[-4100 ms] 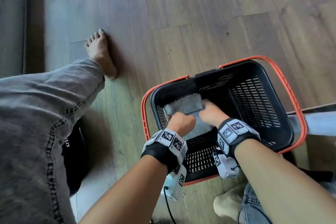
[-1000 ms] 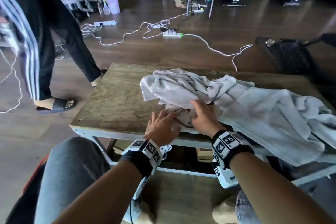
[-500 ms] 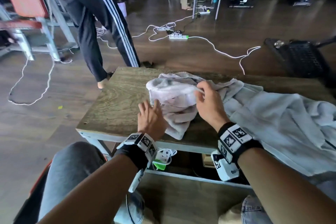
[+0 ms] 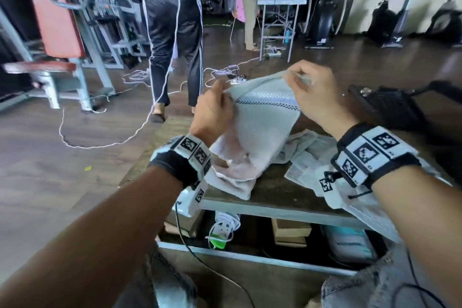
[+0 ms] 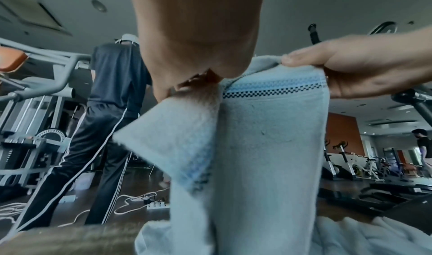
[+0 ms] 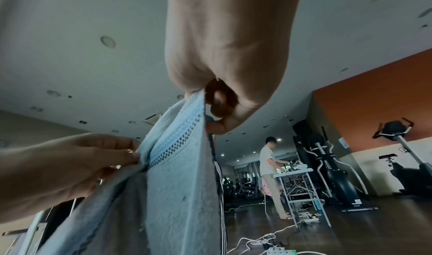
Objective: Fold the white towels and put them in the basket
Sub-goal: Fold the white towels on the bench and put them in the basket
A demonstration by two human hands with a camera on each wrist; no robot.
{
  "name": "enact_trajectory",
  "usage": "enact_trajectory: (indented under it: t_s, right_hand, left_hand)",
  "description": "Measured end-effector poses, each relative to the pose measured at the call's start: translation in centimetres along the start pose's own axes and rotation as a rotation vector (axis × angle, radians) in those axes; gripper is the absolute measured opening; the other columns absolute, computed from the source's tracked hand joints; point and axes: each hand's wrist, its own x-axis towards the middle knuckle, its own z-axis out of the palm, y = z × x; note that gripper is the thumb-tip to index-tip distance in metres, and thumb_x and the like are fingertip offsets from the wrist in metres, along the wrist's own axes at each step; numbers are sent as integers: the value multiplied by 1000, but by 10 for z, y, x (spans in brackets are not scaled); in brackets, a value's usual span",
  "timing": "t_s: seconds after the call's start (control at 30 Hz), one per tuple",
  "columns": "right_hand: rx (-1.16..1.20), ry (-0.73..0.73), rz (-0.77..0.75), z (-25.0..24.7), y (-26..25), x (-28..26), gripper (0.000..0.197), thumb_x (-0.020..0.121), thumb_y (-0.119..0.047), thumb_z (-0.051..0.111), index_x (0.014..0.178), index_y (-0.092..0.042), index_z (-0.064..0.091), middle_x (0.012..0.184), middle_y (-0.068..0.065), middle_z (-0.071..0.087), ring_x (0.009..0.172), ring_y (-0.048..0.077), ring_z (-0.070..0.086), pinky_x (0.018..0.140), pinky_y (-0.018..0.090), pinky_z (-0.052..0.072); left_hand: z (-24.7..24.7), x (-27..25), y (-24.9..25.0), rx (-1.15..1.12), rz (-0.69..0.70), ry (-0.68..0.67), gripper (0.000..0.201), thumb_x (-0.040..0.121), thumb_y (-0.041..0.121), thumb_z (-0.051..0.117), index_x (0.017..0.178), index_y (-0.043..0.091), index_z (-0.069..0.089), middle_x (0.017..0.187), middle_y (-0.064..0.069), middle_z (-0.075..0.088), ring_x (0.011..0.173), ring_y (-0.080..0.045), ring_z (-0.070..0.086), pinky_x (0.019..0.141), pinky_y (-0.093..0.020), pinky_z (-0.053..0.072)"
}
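Note:
A white towel (image 4: 260, 127) with a dark checkered band hangs above the wooden table (image 4: 272, 190), its lower end resting on the tabletop. My left hand (image 4: 215, 110) pinches its upper left corner and my right hand (image 4: 312, 92) pinches the upper right corner. In the left wrist view the towel (image 5: 264, 157) drops straight down from both hands, with one corner flap folded forward. The right wrist view shows the towel (image 6: 180, 185) edge caught between thumb and fingers. More white towels (image 4: 322, 157) lie crumpled on the table to the right. The basket is out of view.
A person in dark striped trousers (image 4: 175, 32) walks away just beyond the table. White cables (image 4: 105, 137) and a power strip trail over the floor. A black mesh chair (image 4: 390, 107) stands at the right. Boxes and a plug (image 4: 222, 230) sit under the table.
Both hands have lifted one towel off the pile by its top corners, so it now hangs upright. The head view has tilted up. The striped-trousers person has stepped farther away.

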Motion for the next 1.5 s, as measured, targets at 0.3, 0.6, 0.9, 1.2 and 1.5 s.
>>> enact_trajectory:
  t_s: [0.3, 0.6, 0.9, 1.2, 1.5]
  right_hand:
    - [-81, 23, 60, -34, -12, -34, 23, 101, -23, 55, 89, -4, 63, 82, 18, 65, 67, 8, 51, 58, 21, 35]
    - [-85, 109, 254, -41, 21, -61, 23, 101, -19, 49, 80, -15, 56, 64, -7, 48, 68, 16, 44, 60, 27, 35]
    - [-246, -693, 598, -1, 86, -96, 22, 98, -8, 47, 93, -2, 68, 93, 6, 67, 91, 21, 59, 73, 28, 43]
    - [-86, -746, 449, 95, 103, -137, 12, 86, -17, 66, 87, -25, 75, 93, -5, 78, 89, 10, 71, 82, 29, 55]
    - [78, -563, 285, 87, 93, -37, 26, 94, -13, 67, 84, -36, 71, 90, -30, 70, 86, -12, 61, 78, 16, 45]
  left_hand:
    - [-43, -4, 28, 104, 139, 21, 27, 100, 36, 44, 97, 10, 53, 89, -18, 67, 83, -41, 59, 67, -44, 45]
    - [-53, -5, -22, 165, 148, -371, 21, 94, 23, 60, 107, 10, 70, 77, -3, 57, 74, -24, 57, 67, -24, 36]
    - [7, -43, -81, 354, -119, -833, 28, 101, 28, 49, 96, 10, 69, 88, -4, 65, 78, -17, 58, 68, -18, 40]
    - [61, -74, -103, 212, -195, -1085, 49, 71, 60, 53, 106, 32, 73, 134, 0, 57, 123, -23, 51, 109, -43, 36]
    - [41, 19, -72, 34, -139, -764, 33, 86, 32, 60, 75, 1, 63, 64, 2, 50, 66, -11, 45, 54, -27, 33]
